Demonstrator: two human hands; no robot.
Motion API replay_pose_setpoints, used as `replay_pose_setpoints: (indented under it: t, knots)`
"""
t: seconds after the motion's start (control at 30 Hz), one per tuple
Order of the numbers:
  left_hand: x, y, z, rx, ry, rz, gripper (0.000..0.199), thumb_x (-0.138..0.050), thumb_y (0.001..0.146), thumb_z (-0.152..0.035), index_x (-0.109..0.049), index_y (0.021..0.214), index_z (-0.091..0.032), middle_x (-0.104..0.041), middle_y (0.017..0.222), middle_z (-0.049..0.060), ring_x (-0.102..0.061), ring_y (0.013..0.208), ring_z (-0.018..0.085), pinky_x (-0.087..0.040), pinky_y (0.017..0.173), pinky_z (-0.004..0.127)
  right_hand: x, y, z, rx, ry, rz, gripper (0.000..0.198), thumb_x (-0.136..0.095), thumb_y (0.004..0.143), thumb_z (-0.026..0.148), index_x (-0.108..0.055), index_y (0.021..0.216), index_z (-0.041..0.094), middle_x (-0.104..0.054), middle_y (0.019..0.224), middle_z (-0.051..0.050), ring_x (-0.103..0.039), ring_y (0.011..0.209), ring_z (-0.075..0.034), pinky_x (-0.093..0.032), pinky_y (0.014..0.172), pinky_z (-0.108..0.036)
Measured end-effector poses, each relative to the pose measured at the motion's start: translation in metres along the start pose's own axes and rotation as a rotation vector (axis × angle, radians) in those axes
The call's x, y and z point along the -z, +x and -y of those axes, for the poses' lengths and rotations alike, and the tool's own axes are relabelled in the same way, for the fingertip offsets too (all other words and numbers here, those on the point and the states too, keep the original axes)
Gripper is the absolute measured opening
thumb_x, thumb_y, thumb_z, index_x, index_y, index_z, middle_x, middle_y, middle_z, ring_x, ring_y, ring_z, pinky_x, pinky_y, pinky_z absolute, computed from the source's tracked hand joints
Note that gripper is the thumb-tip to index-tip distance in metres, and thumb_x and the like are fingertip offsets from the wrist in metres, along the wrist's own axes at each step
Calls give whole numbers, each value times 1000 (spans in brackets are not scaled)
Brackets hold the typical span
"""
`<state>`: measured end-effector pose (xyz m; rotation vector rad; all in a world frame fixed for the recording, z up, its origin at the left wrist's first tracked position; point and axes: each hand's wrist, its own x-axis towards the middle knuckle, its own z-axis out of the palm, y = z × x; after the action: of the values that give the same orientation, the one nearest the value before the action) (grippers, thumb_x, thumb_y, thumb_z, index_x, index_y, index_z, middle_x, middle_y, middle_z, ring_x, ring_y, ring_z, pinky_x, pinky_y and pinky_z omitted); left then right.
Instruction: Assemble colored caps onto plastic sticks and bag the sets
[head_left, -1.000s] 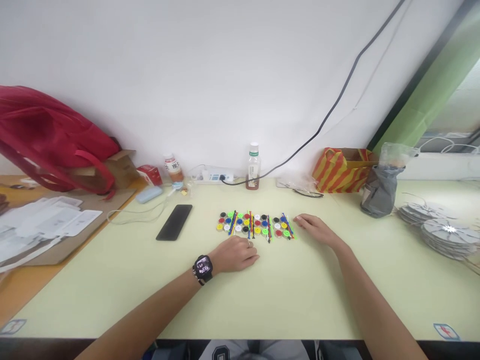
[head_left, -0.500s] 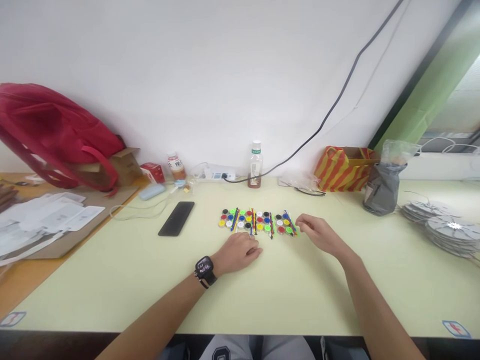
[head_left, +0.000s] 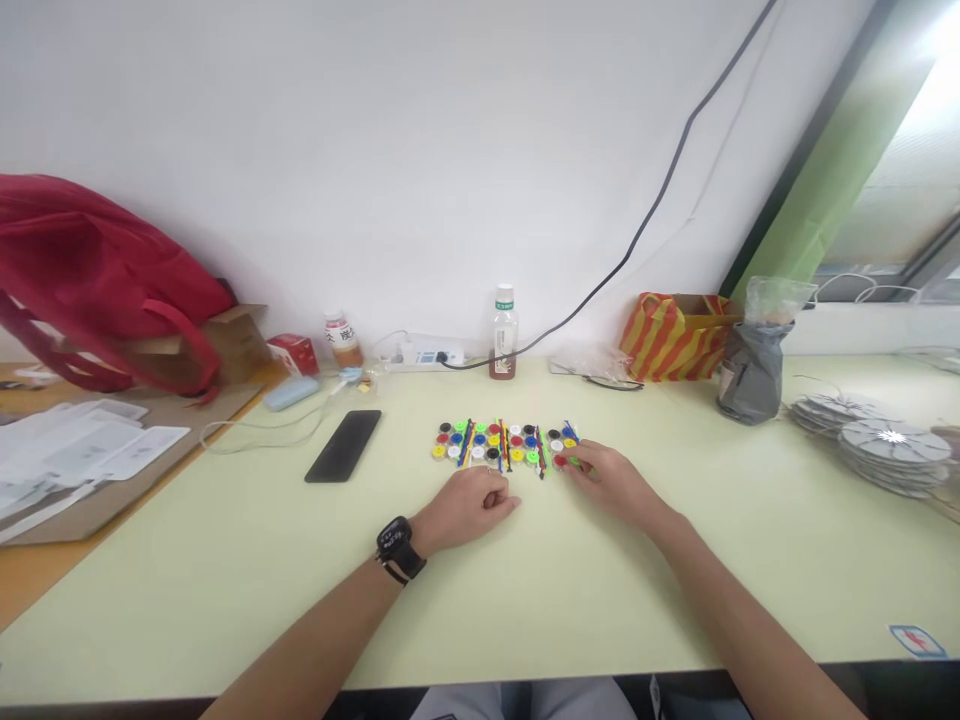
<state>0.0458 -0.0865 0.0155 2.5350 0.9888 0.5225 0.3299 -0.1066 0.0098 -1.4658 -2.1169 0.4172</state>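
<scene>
Small round pieces in red, blue, yellow, white, black and green [head_left: 494,441] lie in short rows on the table. Between them run bundles of thin coloured strips [head_left: 505,445]. My left hand [head_left: 469,508] rests on the table just in front of the rows, its fingers curled in with nothing visible in them. At the right end, my right hand [head_left: 611,483] reaches over the last group, fingertips together beside a red round piece [head_left: 560,461]. It covers part of that group and the strips there. Whatever its fingertips hold is hidden.
A black phone [head_left: 343,446] lies left of the rows. Along the wall stand a drink bottle [head_left: 503,335], a power strip [head_left: 420,357], a striped bag [head_left: 667,340] and a grey bag [head_left: 754,375]. Stacked round discs [head_left: 892,450] sit at right, a red backpack [head_left: 97,270] at left.
My right hand has moved left and down from beside the rows onto their right end. My left hand stays in place, and the view has shifted slightly.
</scene>
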Motion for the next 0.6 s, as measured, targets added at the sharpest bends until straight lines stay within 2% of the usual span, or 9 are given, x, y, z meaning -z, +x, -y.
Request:
replay_pose_setpoints:
  t: [0.13,0.2,0.3,0.4,0.5,0.6]
  knots:
    - [1,-1,-1,-10,-27,-6,34,-59,95,-35,-48,67,-19,-54,65,-2,-49,66,15,-32,63,28,3,-2,6,-15,-1,19,13,-57,90,28,-68,87,22,-62,76,0,-56,68,-16,-41,64,-27]
    - [2,-1,-4,-9,-62,4,30,-61,95,-37,-55,72,-19,-56,66,-2,-50,65,14,-33,63,27,4,-4,11,-8,11,55,13,-59,88,28,-69,83,22,-57,68,2,-51,62,-14,-37,60,-26]
    - [3,-3,-8,0,-118,21,23,-66,93,-43,-65,87,-22,-57,65,-4,-51,63,14,-36,63,26,2,-8,24,53,101,143,16,-60,88,30,-75,91,23,-53,64,3,-46,59,-13,-35,58,-26]
    - [3,-4,-11,-8,-140,8,31,-71,88,-48,-70,109,-24,-59,69,-4,-53,64,15,-39,64,26,-2,-7,29,103,237,175,28,-61,90,36,-76,110,24,-55,65,2,-47,60,-14,-36,58,-26]
    - [2,-3,-11,-21,-135,0,37,-68,91,-47,-70,121,-26,-62,73,-2,-55,67,15,-41,67,27,-1,-2,15,18,230,10,32,-55,93,40,-74,111,22,-58,66,1,-51,60,-16,-39,59,-28]
    - [1,-2,-12,-40,-127,12,27,-62,96,-43,-75,113,-27,-63,72,-1,-55,66,15,-41,67,27,7,2,-13,-124,20,-181,27,-52,92,39,-73,94,23,-63,65,-2,-55,60,-18,-39,59,-29]
